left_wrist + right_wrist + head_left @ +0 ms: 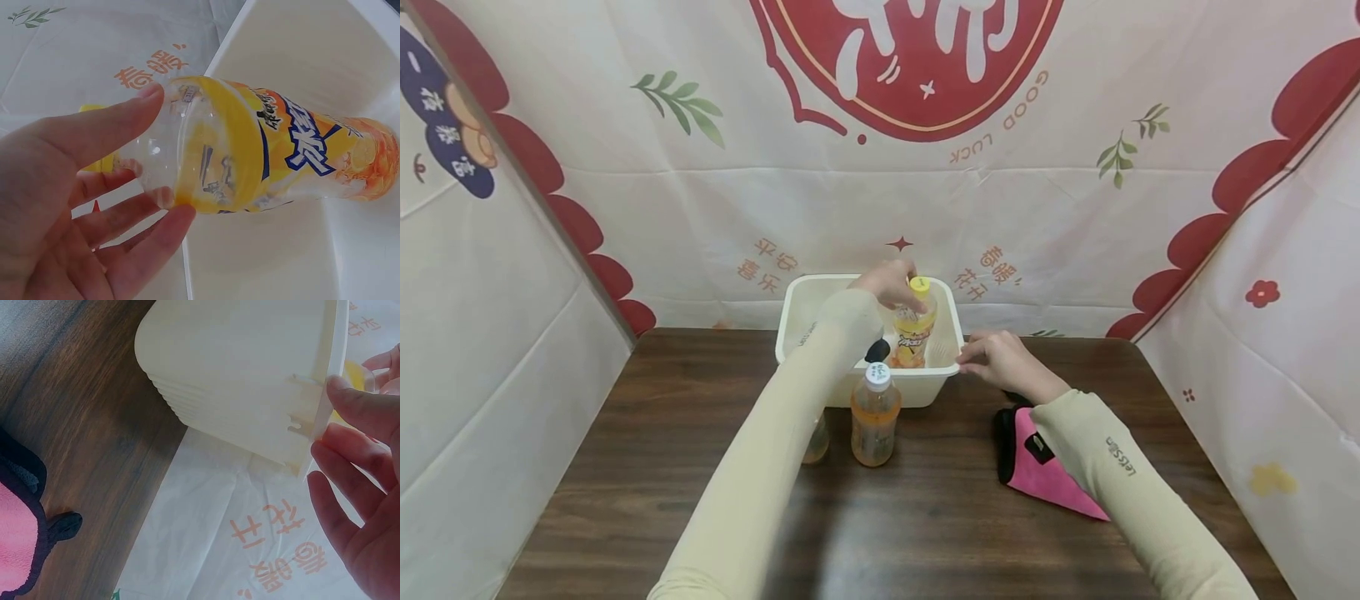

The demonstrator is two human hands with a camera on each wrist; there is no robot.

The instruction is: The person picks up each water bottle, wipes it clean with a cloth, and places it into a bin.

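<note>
Inside a cream plastic bin (937, 388) stands a clear bottle with a yellow cap and a yellow-and-orange label (914, 337). My left hand (891, 283) holds this bottle near its shoulder, below the cap. In the left wrist view, the thumb lies on one side of the bottle (294, 144) and the fingers on the other. My right hand (1006, 360) pinches the bin's near right rim. The right wrist view shows the thumb over the edge of the bin (237, 369) and fingertips beneath it.
A white-capped bottle with an orange band (876, 425) stands before the bin. Beside it, another bottle (817, 442) is mostly hidden by the left sleeve. A black object (877, 351) shows inside the bin. A pink cloth item with black trim (1052, 479) lies right.
</note>
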